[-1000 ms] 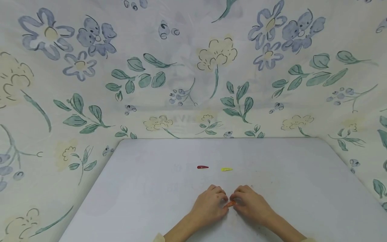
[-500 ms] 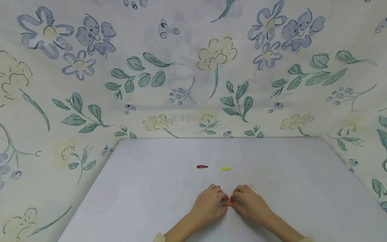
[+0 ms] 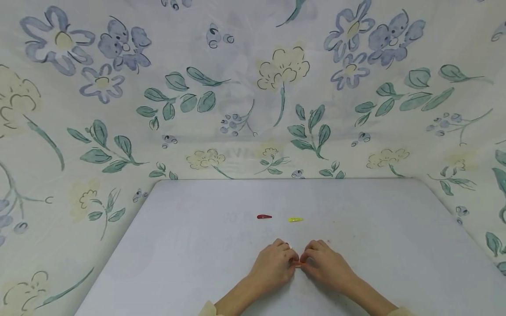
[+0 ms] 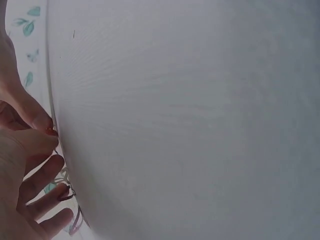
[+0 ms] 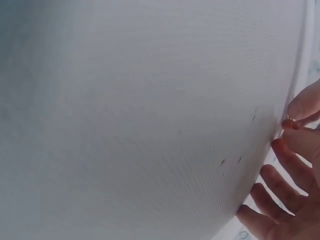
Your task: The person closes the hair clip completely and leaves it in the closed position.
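Note:
Both hands meet over the near middle of the white table, at a small orange hair clip (image 3: 298, 264). My left hand (image 3: 274, 267) pinches its left end between thumb and index finger, and my right hand (image 3: 327, 267) pinches the other end. Fingertips cover most of the clip. A bit of the orange clip (image 5: 291, 123) shows between the right thumb and finger in the right wrist view. Farther back lie a dark red snap hair clip (image 3: 264, 217) and, to its right, a yellow one (image 3: 295, 220).
The white tabletop (image 3: 189, 228) has small dark specks (image 3: 329, 241) right of the hands. Behind it and along its sides hangs a flower-patterned cloth (image 3: 245, 101). Something small, reddish and white, peeks out behind the left fingers, too hidden to name.
The orange clip has turned from slanted to nearly level and shifted slightly left; less of it shows. The fingertips have drawn closer together. The red and yellow clips have stayed put.

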Action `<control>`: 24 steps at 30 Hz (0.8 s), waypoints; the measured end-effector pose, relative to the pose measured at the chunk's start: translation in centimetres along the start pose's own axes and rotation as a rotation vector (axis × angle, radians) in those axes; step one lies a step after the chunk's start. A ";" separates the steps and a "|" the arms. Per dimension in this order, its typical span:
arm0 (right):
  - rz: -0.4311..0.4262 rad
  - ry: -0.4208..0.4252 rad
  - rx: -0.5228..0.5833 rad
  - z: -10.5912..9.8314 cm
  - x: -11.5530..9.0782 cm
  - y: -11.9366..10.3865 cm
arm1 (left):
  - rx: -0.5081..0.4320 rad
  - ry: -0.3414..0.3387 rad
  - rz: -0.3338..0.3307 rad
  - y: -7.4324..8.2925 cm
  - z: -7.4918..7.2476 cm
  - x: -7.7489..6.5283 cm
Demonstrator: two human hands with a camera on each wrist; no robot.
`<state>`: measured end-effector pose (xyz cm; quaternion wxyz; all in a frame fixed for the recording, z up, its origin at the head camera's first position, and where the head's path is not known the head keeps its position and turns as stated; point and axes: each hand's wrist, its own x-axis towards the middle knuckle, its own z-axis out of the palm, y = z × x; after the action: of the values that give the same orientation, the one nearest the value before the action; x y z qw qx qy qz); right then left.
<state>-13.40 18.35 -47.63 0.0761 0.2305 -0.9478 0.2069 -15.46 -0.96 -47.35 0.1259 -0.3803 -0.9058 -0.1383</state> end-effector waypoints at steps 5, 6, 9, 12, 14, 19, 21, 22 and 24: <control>-0.012 0.001 0.018 -0.1 0.0 0.1 | 0.034 0.026 0.037 -0.1 0.1 0.0; -0.011 -0.001 0.019 -0.1 -0.1 0.1 | 0.037 0.025 0.040 -0.1 0.1 0.0; 0.001 -0.011 0.025 -0.1 -0.1 0.1 | 0.038 0.029 0.044 -0.2 0.1 0.1; 0.003 -0.014 0.028 -0.2 -0.1 0.0 | 0.038 0.042 0.046 -0.2 0.2 0.1; -0.003 -0.015 0.026 -0.3 -0.1 0.0 | 0.033 0.052 0.046 -0.2 0.1 0.1; -0.009 -0.026 0.028 -0.5 0.0 -0.1 | 0.022 0.090 0.049 -0.2 -0.1 0.2; -0.003 -0.032 0.038 -0.6 0.1 -0.1 | 0.022 0.106 0.052 -0.2 -0.2 0.2; 0.003 -0.036 0.045 -0.6 0.1 -0.2 | 0.025 0.112 0.054 -0.2 -0.2 0.3; 0.019 -0.048 0.053 -0.6 0.2 -0.2 | 0.029 0.113 0.053 -0.3 -0.2 0.3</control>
<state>-13.44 18.40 -46.95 0.0449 0.2282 -0.9457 0.2272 -15.88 -1.01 -47.06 0.1859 -0.3938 -0.8887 -0.1431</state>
